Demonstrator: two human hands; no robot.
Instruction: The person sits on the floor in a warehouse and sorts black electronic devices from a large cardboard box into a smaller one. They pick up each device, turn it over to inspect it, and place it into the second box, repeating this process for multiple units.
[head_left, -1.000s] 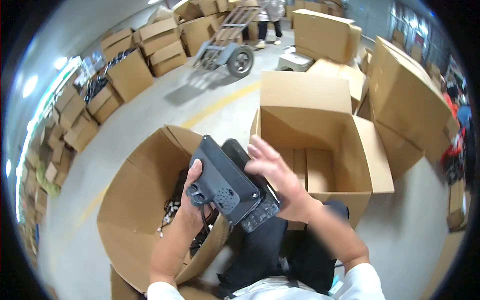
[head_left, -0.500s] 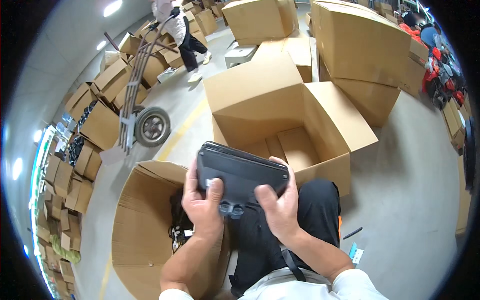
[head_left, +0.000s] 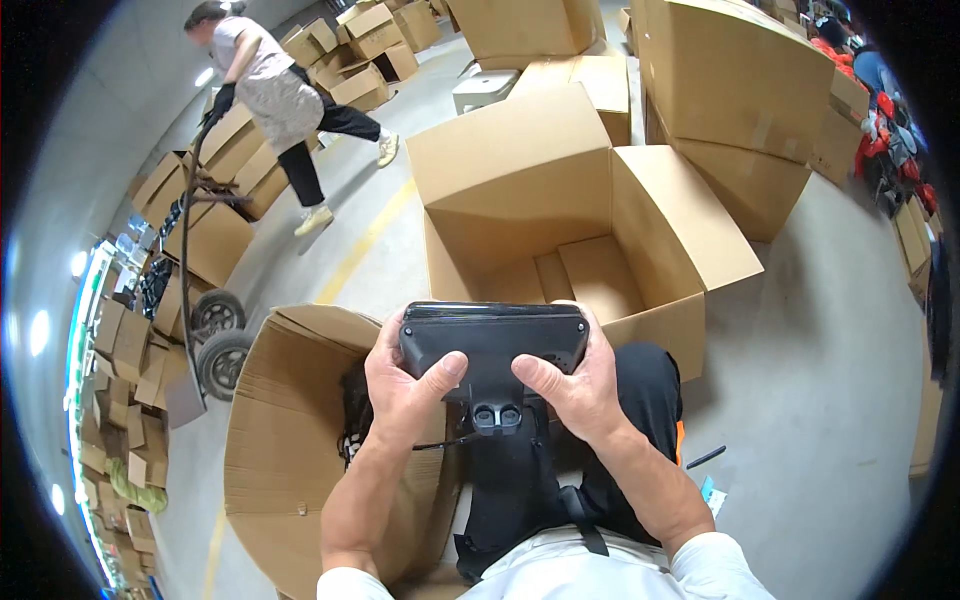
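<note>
Between both hands I hold a black plastic device point(head_left: 490, 345), wide and flat, with a screw near each upper corner. From its near side juts a small piece with two round lens-like ends point(head_left: 496, 418). My left hand point(head_left: 405, 395) grips the left end, thumb pressed on the facing surface. My right hand point(head_left: 575, 390) grips the right end the same way. A thin black cable point(head_left: 440, 444) runs left from beneath the device towards an opened cardboard box point(head_left: 275, 450), where dark items are partly hidden by my left arm.
Beyond my hands stands a large open carton point(head_left: 520, 150), with stacked cartons point(head_left: 735, 80) behind it. At the left, a person point(head_left: 265, 80) handles a two-wheeled hand truck point(head_left: 190, 290). A black stick-like item point(head_left: 706, 457) and a blue-and-white packet point(head_left: 713, 495) lie on the floor.
The device has turned from slanted to nearly level, shifting slightly right and down with both hands. The person and the hand truck have moved left and nearer.
</note>
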